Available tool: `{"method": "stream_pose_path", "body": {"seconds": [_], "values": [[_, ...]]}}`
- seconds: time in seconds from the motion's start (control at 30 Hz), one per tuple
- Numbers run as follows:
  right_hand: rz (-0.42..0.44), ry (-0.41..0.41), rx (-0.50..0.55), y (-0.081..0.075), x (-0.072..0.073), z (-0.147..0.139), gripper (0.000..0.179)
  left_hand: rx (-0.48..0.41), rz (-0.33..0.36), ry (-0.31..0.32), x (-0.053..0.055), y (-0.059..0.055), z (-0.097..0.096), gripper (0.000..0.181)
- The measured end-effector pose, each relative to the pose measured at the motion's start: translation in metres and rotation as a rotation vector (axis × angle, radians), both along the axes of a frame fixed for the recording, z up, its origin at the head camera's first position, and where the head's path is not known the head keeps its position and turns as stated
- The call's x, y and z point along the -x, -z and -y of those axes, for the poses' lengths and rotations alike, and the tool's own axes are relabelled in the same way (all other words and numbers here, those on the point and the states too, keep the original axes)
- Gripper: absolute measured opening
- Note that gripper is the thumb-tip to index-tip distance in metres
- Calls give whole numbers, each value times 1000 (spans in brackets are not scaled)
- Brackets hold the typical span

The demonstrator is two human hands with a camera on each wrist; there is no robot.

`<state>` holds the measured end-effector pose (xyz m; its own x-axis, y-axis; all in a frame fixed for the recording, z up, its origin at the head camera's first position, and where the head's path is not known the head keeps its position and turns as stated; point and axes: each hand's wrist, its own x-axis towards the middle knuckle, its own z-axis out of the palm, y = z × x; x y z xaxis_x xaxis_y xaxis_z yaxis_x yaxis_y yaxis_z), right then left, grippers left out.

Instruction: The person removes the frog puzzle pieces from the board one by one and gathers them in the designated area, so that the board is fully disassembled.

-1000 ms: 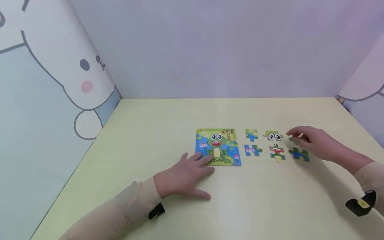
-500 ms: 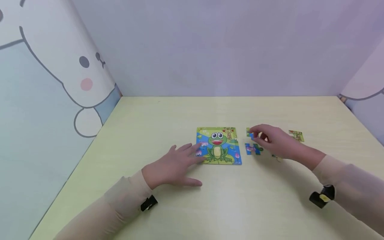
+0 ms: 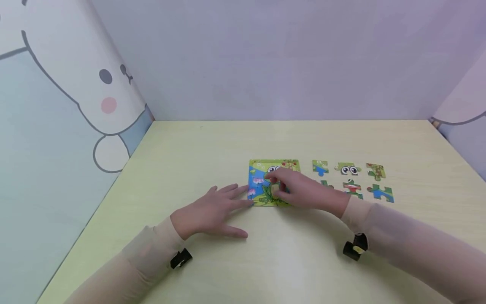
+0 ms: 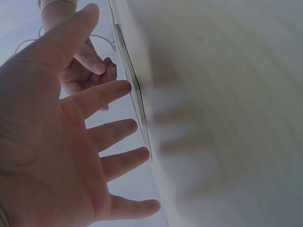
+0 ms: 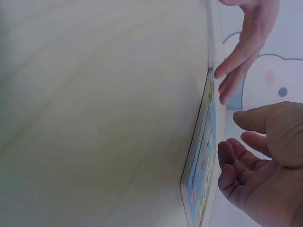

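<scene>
A square frog picture puzzle board [image 3: 255, 169] lies flat on the table. My left hand [image 3: 212, 213] is spread palm down at its lower left corner, with fingertips at the board's edge. Over the board's right half hovers my right hand [image 3: 303, 188], hiding part of the frog. In the right wrist view its fingers [image 5: 227, 176] are loosely bent, the thumb stands apart, and nothing shows between them. Right of the board lie loose jigsaw pieces: a blue-green one [image 3: 320, 167], the frog's eyes [image 3: 348, 169], and several others, one partly hidden by my right hand.
The pale wooden table [image 3: 197, 156] runs back to a plain lilac wall [image 3: 281, 59]. A cartoon-printed panel [image 3: 49, 139] stands along the left side, and another [image 3: 465, 101] at the right. Black straps sit on both wrists.
My right hand has moved left, from above the rightmost loose pieces, across the row, to above the frog board. The left hand has drawn back slightly to the left.
</scene>
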<state>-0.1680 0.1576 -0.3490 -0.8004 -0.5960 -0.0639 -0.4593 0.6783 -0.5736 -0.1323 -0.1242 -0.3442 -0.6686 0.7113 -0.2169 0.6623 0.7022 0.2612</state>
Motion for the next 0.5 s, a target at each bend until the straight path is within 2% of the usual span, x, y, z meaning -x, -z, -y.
{"method": "stream_pose_path", "body": {"seconds": [0.27, 0.5], "values": [[8, -30, -46, 6, 2, 21, 54, 0, 35, 2, 1, 0, -1, 77], [16, -12, -136, 4, 5, 27, 56, 10, 64, -14, 2, -2, -3, 75]]}}
